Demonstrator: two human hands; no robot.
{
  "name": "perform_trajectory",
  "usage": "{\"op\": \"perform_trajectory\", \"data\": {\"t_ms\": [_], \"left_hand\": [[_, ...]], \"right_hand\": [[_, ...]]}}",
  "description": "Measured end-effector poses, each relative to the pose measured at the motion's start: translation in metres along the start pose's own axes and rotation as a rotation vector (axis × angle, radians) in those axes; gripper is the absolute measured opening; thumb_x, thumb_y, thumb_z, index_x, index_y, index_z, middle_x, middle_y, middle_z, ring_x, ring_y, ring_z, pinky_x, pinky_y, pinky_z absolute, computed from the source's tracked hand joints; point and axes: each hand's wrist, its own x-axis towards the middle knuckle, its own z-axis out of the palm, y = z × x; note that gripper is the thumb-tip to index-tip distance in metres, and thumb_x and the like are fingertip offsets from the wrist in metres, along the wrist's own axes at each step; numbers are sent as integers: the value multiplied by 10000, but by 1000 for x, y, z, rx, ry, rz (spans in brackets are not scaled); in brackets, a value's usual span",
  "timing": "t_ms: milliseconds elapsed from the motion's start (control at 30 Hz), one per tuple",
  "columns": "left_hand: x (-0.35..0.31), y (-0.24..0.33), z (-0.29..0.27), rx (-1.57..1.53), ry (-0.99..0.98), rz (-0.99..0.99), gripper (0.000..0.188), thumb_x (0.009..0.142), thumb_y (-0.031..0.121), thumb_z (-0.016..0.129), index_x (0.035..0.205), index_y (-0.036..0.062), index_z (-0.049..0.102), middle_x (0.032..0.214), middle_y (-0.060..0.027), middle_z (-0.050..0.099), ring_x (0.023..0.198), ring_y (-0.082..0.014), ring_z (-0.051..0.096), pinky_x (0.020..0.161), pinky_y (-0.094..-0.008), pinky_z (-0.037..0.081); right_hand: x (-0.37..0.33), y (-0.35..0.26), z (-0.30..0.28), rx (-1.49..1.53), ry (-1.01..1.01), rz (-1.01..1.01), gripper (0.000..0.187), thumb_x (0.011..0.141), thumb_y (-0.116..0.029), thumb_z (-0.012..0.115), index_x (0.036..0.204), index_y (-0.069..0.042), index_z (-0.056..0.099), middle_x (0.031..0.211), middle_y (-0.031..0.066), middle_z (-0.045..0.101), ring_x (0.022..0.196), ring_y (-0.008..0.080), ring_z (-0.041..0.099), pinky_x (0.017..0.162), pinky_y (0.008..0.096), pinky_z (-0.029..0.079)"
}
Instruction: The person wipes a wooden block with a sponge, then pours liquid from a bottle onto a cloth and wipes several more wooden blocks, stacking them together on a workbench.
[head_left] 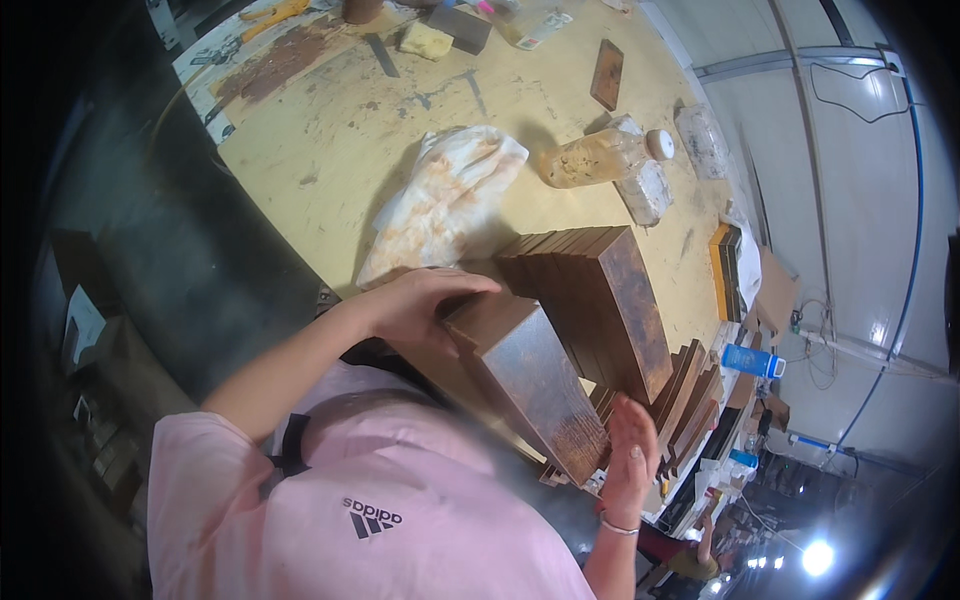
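Your pink shirt (pixel 400 500) fills the foreground as both hands square up a stack of dark-stained wood blocks (pixel 530 385) at the workbench's (pixel 330 150) near edge: left hand (pixel 425 300), fingers together, flat on its far end; right hand (pixel 628 455), open palm, at its near end. Behind it a second stack (pixel 600 300) stands aligned; looser boards (pixel 690 400) wait at the right edge. Mid-bench lie a stained rag (pixel 445 200) and a clear amber-filled bottle (pixel 590 158), white-capped.

Two rows of boards (pixel 585 300) stand side by side on the table (pixel 320 150), a rag (pixel 445 200) behind them.
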Motion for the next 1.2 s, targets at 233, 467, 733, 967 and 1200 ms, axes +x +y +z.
{"op": "perform_trajectory", "data": {"t_ms": [233,467,733,967,1200], "left_hand": [[-13,-10,10,-152,150,-118,850,631,159,891,1395,108,523,1364,-108,581,1251,-268,557,1036,-361,462],[-16,-22,11,220,124,-109,836,633,223,887,1371,60,531,1316,-142,602,1223,-323,565,1017,-389,459],[-9,-52,31,440,281,35,843,603,346,876,1324,36,566,1221,-137,640,1141,-350,592,939,-419,485],[-7,-69,39,380,306,141,865,584,352,882,1319,19,570,1165,-165,644,1105,-374,594,929,-437,484],[0,-56,41,439,281,192,789,559,276,888,1260,42,612,1260,-140,633,1166,-342,588,963,-425,488]], "right_hand": [[55,-50,47,-350,-440,73,910,792,-454,745,1429,96,400,1463,201,460,1402,300,387,1165,393,259],[74,-35,47,-404,-572,526,874,987,-677,260,1511,21,301,1565,154,322,1463,293,237,1220,397,127],[127,-18,72,-17,-355,845,786,1009,-628,296,1512,-23,319,1538,133,358,1421,271,295,1194,371,189],[125,-28,94,-96,-460,811,785,1010,-627,284,1524,-34,296,1550,141,333,1436,278,270,1202,381,175],[118,-55,78,-122,-524,758,784,1012,-627,271,1537,-44,272,1563,149,308,1451,284,245,1211,391,161]]}}
